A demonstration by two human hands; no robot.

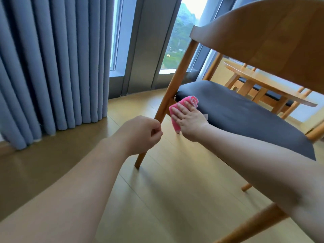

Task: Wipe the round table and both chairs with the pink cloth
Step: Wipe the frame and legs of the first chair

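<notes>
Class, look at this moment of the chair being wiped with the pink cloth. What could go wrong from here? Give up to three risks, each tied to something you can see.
1. The right hand presses the pink cloth with flat fingers at the edge of the dark seat; part of it hangs over the side, so it might slip off.
2. The cloth is bunched at its far end, so it may wipe unevenly.
3. The left hand sits close to the chair leg and could knock it.

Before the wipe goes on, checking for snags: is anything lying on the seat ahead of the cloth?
Nothing visible. The right hand presses the pink cloth on the seat corner; the cushion beyond looks bare.
</notes>
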